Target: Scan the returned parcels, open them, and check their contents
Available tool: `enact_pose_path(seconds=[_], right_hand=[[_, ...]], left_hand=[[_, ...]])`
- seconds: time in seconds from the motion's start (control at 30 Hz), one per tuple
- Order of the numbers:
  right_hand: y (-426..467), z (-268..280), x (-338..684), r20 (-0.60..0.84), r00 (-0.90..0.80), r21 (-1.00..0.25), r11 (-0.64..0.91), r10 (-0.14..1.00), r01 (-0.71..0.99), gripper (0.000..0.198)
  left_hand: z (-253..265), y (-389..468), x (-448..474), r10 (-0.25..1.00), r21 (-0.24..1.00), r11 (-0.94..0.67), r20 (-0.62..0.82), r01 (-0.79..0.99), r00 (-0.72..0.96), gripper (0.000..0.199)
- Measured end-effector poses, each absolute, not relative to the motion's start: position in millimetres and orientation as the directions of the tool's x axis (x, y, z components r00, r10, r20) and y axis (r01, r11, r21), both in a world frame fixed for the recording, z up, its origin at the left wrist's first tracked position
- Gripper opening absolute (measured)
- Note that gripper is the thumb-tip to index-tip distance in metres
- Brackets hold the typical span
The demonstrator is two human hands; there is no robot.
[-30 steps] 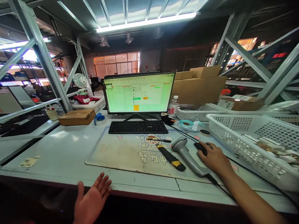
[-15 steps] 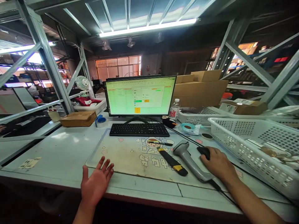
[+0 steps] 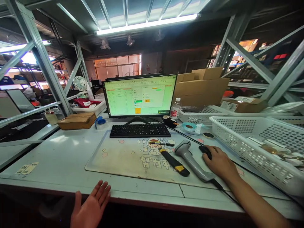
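Note:
My right hand [image 3: 218, 160] rests over a black computer mouse [image 3: 205, 152] on the right part of the desk mat [image 3: 114, 161]. Palm up and fingers stretched, my left hand [image 3: 91, 204] is at the desk's front edge with nothing in it. Left of the mouse lies a grey barcode scanner [image 3: 191, 161] with its cable running toward me. Beside it are a yellow and black utility knife [image 3: 174, 163] and a black pen [image 3: 163, 144]. A black keyboard [image 3: 140, 130] sits in front of the lit monitor [image 3: 141, 96].
White perforated baskets [image 3: 251, 152] line the right side, the nearest holding small packed items. A bottle [image 3: 175, 109] and a tape roll [image 3: 189, 126] stand behind the scanner. At left are a cardboard box [image 3: 77, 121] and blue tape [image 3: 100, 122]. Metal posts [image 3: 45, 60] frame the desk.
My left hand has moved down and slightly left, away from the mat toward the desk edge. The right hand stays on the mouse. A small dark pop-up now shows at the screen's lower right.

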State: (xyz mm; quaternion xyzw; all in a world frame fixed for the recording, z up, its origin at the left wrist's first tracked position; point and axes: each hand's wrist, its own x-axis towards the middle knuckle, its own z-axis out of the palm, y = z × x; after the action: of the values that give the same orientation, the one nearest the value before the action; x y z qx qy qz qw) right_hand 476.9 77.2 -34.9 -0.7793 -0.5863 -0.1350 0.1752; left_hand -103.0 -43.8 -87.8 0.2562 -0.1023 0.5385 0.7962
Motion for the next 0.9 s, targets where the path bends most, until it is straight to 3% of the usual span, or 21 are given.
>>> enact_pose_path(seconds=[0.4,0.77,0.9], right_hand=[[80,-40,482,0.453,0.288,-0.089,-0.278,0.844,0.956,0.055],[80,-39,480,0.440,0.295,-0.062,-0.299,0.848,0.952,0.055],[80,-39,481,0.438,0.298,-0.078,-0.295,0.848,0.952,0.056]], left_hand=[[-67,0,-86,0.727,0.358,0.300,0.514,-0.884,0.455,0.100],[-147,-32,-130,0.875,0.409,0.339,0.195,-0.847,0.444,0.087],[-154,-32,-131,0.906,0.416,0.304,0.152,-0.857,0.395,0.088]])
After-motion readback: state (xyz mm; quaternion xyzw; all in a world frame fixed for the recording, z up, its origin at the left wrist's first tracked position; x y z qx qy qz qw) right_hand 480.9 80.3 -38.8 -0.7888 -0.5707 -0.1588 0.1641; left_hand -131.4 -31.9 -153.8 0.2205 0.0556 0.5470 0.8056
